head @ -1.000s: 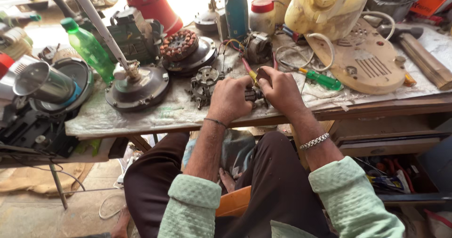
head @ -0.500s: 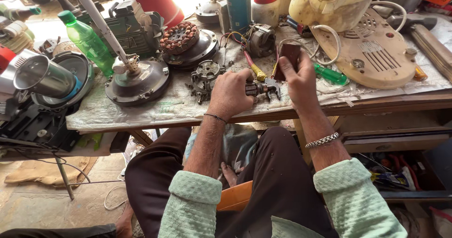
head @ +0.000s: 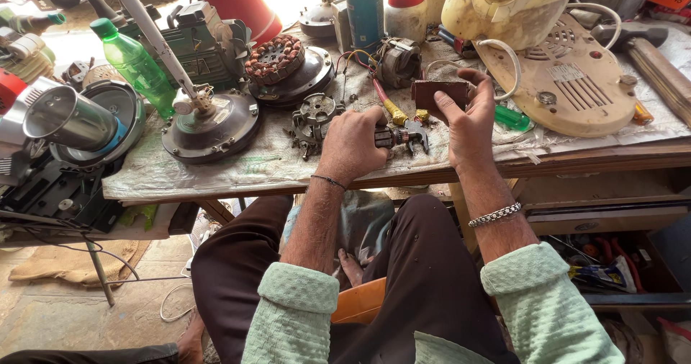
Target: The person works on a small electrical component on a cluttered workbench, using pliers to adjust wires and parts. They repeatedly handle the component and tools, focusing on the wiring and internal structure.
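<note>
1. Left hand (head: 351, 142) clamped in a fist round a small dark motor armature with a copper-coloured commutator end (head: 394, 136), sat near the front edge of the cloth-covered wooden workbench (head: 237, 173). Fingers curled fully shut on it, only the coppery tip poking out to the right.
2. Right hand (head: 469, 123) lifted just above the bench, thumb and fingertips pinching a flat dark brown rectangular piece (head: 439, 92). Looks like sandpaper or an abrasive block, can't tell which.
3. Key relation: armature's long axis running left to right, free end pointing straight at the right hand. Brown piece up and to the right of that tip, close but not touching. Right hand clearly the nearer one to the exposed end.
4. Right wrist cocked back, palm facing left, brown piece held roughly level. Left forearm coming straight up from the lap, knuckles on top.
5. Nearby clutter: yellow-handled tool (head: 389, 105) just behind the armature, green screwdriver handle (head: 512, 118) beside the right hand, round grey fan motor housing (head: 210, 126) further left.
</note>
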Demonstrator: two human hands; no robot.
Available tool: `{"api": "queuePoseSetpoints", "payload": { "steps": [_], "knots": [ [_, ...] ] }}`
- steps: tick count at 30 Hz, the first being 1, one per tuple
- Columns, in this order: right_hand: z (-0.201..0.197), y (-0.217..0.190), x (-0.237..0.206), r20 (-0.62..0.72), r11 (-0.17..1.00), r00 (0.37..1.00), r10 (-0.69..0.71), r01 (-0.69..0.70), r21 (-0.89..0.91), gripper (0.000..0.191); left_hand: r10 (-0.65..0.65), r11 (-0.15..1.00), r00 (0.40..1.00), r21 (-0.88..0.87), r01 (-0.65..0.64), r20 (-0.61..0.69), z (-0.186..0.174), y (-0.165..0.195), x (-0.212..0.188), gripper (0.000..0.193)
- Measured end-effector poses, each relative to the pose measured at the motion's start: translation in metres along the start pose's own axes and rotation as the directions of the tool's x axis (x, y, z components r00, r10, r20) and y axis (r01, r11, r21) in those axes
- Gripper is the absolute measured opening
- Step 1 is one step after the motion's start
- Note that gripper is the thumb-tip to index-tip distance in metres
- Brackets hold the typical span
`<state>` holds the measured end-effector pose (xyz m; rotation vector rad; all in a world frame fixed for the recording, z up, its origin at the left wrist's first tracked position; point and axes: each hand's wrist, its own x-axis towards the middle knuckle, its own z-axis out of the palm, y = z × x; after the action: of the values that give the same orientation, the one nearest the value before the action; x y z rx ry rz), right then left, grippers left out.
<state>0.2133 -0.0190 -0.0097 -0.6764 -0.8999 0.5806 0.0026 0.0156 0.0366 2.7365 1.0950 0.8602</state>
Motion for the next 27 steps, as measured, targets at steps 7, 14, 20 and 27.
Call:
{"api": "queuePoseSetpoints", "payload": {
  "steps": [7, 14, 20, 27],
  "knots": [
    [0.006, -0.003, -0.001, 0.079, 0.974, 0.995, -0.064, 0.079, -0.211, 0.026, 0.004, 1.000, 1.000, 0.009, -0.004, -0.014, -0.001, 0.001, 0.000, 0.034],
    [0.004, 0.006, 0.000, 0.133, 0.946, 0.985, -0.109, 0.144, -0.290, 0.027, -0.003, 1.000, 1.000, -0.001, 0.003, -0.013, -0.002, 0.001, -0.001, 0.035],
    [0.006, 0.004, 0.002, 0.142, 0.970, 0.987, -0.069, 0.100, -0.223, 0.026, 0.006, 1.000, 1.000, -0.005, -0.006, -0.016, -0.003, 0.001, -0.001, 0.034],
    [0.011, -0.010, -0.004, 0.199, 0.966, 0.978, 0.058, -0.005, -0.259, 0.025, 0.011, 1.000, 1.000, -0.020, -0.012, -0.029, -0.003, 0.001, -0.003, 0.034]
  ]
}}
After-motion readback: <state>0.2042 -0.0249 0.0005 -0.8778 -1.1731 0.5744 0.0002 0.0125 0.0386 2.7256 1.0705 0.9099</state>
